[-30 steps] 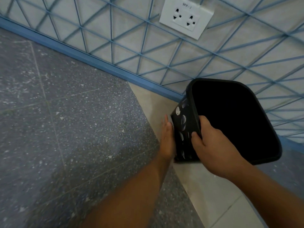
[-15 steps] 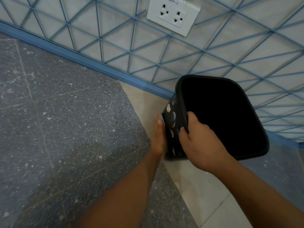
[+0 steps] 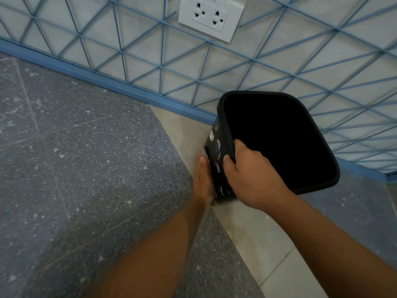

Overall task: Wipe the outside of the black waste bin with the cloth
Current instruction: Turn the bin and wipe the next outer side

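- Head view: right hand (image 3: 251, 177) grips the rim of a tilted black plastic waste bin (image 3: 279, 138) near the wall.
- Left hand (image 3: 204, 179), fingers straight, presses a pale cloth (image 3: 203, 153) against its perforated side.

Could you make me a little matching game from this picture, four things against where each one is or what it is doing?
1. left hand
2. right hand
3. waste bin
4. wall socket

A. white, up on the patterned wall
B. grips the rim
C. lies flat against the outer side
D. black, tilted, open mouth showing

Pairs: 1-C, 2-B, 3-D, 4-A
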The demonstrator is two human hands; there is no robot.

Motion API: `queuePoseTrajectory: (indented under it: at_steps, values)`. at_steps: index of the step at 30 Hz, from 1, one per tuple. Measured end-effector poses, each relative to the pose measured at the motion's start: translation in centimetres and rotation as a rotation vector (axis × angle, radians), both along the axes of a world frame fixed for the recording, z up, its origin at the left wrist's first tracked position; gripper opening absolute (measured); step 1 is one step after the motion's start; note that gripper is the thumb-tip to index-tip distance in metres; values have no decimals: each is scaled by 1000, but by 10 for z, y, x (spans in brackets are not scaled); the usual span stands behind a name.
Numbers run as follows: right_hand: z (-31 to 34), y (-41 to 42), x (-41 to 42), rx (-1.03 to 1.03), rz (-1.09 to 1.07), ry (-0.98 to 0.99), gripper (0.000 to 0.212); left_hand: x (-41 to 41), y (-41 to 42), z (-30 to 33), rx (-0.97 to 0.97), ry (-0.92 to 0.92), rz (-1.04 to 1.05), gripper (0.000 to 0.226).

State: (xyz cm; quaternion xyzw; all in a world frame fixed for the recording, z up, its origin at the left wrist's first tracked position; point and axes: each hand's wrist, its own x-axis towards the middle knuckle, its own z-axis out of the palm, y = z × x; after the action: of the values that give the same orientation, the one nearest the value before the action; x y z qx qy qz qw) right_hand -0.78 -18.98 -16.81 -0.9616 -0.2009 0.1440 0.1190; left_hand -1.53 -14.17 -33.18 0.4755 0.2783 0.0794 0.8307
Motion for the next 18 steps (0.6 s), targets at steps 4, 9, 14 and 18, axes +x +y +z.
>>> queuePoseTrajectory:
  at_steps: [4, 9, 14, 18]
  values:
    - [-2, -1, 1, 12, -5, 4, 17, 3, 0, -1, 91, -55, 12, 50]
    - [-2, -2, 2, 7, -3, -10, 14, 2, 1, -2, 7, -16, 14, 50]
    - [-3, -2, 3, 14, -2, -22, 16, 4, -3, -5, 11, -26, -19, 50]
    - [-2, -1, 3, 20, 4, -19, 16, 12, 4, -5, 55, -40, -10, 53]
